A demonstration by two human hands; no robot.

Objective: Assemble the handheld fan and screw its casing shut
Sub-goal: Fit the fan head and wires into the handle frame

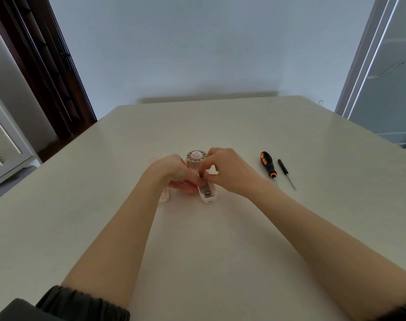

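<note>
The white handheld fan (206, 195) lies on the table with its handle casing open toward me and its round grille head (195, 156) pointing away. My left hand (174, 173) grips the fan body from the left side. My right hand (225, 170) pinches a small dark part (201, 175) over the open handle, fingertips meeting those of my left hand. A pale pink casing piece (164, 196) lies partly hidden under my left wrist.
An orange-and-black screwdriver (268, 165) and a thin black screwdriver (285, 172) lie side by side on the cream table (220, 239), right of my hands. The table's far edge meets a pale wall. A glass door stands at the right.
</note>
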